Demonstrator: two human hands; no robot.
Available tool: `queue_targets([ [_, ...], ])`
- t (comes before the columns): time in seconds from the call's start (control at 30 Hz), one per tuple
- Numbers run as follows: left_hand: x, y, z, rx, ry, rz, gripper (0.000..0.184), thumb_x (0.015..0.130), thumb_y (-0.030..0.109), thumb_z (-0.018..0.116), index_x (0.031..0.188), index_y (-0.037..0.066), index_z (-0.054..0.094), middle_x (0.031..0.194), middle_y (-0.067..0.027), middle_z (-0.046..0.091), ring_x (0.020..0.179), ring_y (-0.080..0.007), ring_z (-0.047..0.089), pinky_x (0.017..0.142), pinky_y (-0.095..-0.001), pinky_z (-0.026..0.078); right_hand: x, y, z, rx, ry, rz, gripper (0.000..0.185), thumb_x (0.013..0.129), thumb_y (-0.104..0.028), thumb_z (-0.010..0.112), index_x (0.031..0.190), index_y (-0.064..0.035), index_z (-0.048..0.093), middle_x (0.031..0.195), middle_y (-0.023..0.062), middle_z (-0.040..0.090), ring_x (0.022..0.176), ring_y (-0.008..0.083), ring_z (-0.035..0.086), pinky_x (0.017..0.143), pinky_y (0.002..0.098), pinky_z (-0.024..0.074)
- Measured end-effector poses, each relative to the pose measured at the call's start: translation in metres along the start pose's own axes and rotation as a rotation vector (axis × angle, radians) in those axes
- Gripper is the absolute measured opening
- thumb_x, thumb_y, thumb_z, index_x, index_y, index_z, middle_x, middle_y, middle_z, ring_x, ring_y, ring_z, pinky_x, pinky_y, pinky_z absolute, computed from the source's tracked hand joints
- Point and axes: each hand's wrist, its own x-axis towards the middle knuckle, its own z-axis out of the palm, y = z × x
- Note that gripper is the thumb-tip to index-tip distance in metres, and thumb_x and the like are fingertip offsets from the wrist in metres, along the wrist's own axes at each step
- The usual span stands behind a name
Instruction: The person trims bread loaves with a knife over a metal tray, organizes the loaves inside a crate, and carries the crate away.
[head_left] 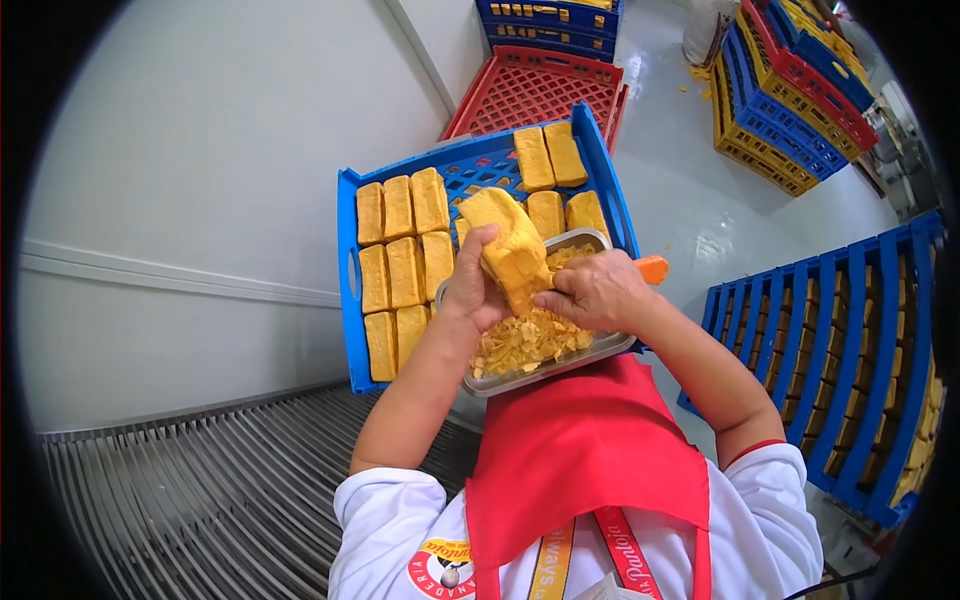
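My left hand (472, 283) is wrapped round a yellow-orange loaf (507, 240), which is tilted above a metal tray (607, 350). My right hand (600, 290) is closed on an orange-handled tool (652, 269) at the loaf's lower end; the tool's working end is hidden. Thin yellow-brown shavings (530, 343) lie in the tray beneath both hands. Behind the tray, a blue crate (352, 290) holds rows of similar loaves (405, 270) on its left side and more at its right.
Red crates (515, 85) and blue crates stand beyond the work. Coloured crates (790, 110) are stacked at the upper right. A large blue rack of loaves (830, 350) stands at the right. Metal slats (230, 500) lie at the lower left, beside a white wall (200, 150).
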Motion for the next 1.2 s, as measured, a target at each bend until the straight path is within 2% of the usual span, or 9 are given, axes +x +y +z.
queue_targets([
  [0.07,0.004,0.006,-0.006,-0.043,-0.009,0.024,0.054,0.080,0.047,0.068,0.119,0.011,0.060,0.108,-0.0079,0.066,0.100,-0.0258,0.064,0.090,-0.0455,0.052,-0.008,0.001,0.012,-0.043,-0.054,-0.034,0.044,0.094,-0.045,0.057,0.078,-0.0057,0.069,0.078,0.0150,0.068,0.070,0.0347,0.066,0.063,0.0469,0.0504],
  [0.33,0.006,0.004,-0.009,-0.121,-0.020,0.041,0.050,0.080,0.048,0.069,0.116,0.013,0.062,0.105,-0.0076,0.067,0.098,-0.0260,0.064,0.089,-0.0475,0.052,-0.010,0.005,0.045,-0.073,0.416,0.121,0.043,0.096,-0.041,0.057,0.073,-0.0052,0.060,0.072,0.0111,0.061,0.068,0.0323,0.063,0.061,0.0449,0.0490],
  [0.57,0.005,-0.004,0.001,-0.119,-0.012,0.068,0.049,0.081,0.047,0.068,0.115,0.014,0.061,0.105,-0.0067,0.066,0.098,-0.0253,0.064,0.089,-0.0454,0.051,-0.006,0.001,0.049,-0.055,0.417,0.212,0.048,0.096,-0.047,0.057,0.072,-0.0055,0.062,0.071,0.0123,0.063,0.067,0.0329,0.064,0.060,0.0462,0.0487],
  [0.67,0.003,-0.008,0.000,-0.103,0.007,0.124,0.048,0.080,0.047,0.068,0.114,0.013,0.060,0.104,-0.0066,0.066,0.097,-0.0251,0.064,0.089,-0.0438,0.052,-0.005,-0.001,0.033,0.034,0.155,0.310,0.054,0.093,-0.055,0.054,0.078,-0.0052,0.069,0.077,0.0154,0.069,0.071,0.0332,0.068,0.062,0.0460,0.0517],
  [0.77,0.008,-0.014,-0.024,-0.048,-0.082,0.217,0.074,0.076,0.036,0.072,0.139,0.010,0.044,0.116,-0.0096,0.061,0.105,-0.0276,0.062,0.094,-0.0435,0.051,-0.011,0.007,0.031,0.087,-0.085,0.294,0.060,0.090,-0.061,0.054,0.079,-0.0052,0.072,0.076,0.0175,0.070,0.073,0.0346,0.069,0.064,0.0467,0.0518],
  [0.87,-0.003,-0.016,-0.037,0.668,-0.016,0.856,0.134,0.063,0.014,0.077,0.154,0.012,-0.021,0.142,-0.0177,0.036,0.129,-0.0359,0.044,0.108,-0.0451,0.042,-0.024,0.021,0.049,-0.005,0.044,0.277,0.059,0.092,-0.058,0.052,0.079,-0.0047,0.072,0.071,0.0205,0.066,0.072,0.0386,0.066,0.064,0.0484,0.0509],
  [0.9,-0.005,-0.013,-0.047,0.667,-0.014,0.854,0.134,0.063,0.014,0.077,0.154,0.012,-0.021,0.142,-0.0177,0.036,0.129,-0.0359,0.044,0.108,-0.0451,0.042,-0.024,0.022,0.046,-0.004,0.041,0.277,0.059,0.092,-0.058,0.052,0.079,-0.0047,0.072,0.071,0.0205,0.066,0.072,0.0386,0.066,0.064,0.0484,0.0509],
  [1.0,-0.007,-0.018,-0.077,1.448,0.101,1.144,0.144,0.048,0.022,0.084,0.157,0.011,-0.010,0.140,-0.0251,0.033,0.134,-0.0443,0.031,0.113,-0.0502,0.032,-0.027,0.018,0.019,0.265,0.161,0.336,0.049,0.098,-0.043,0.051,0.074,-0.0040,0.068,0.072,0.0197,0.066,0.072,0.0404,0.064,0.066,0.0503,0.0498],
  [1.2,-0.011,-0.026,-0.082,1.615,-0.012,1.292,0.140,0.046,0.024,0.084,0.158,0.010,0.001,0.139,-0.0257,0.034,0.128,-0.0467,0.035,0.108,-0.0535,0.034,-0.022,0.002,0.003,0.278,0.110,0.176,0.047,0.097,-0.043,0.052,0.074,-0.0043,0.065,0.069,0.0181,0.065,0.071,0.0396,0.063,0.063,0.0508,0.0487],
])
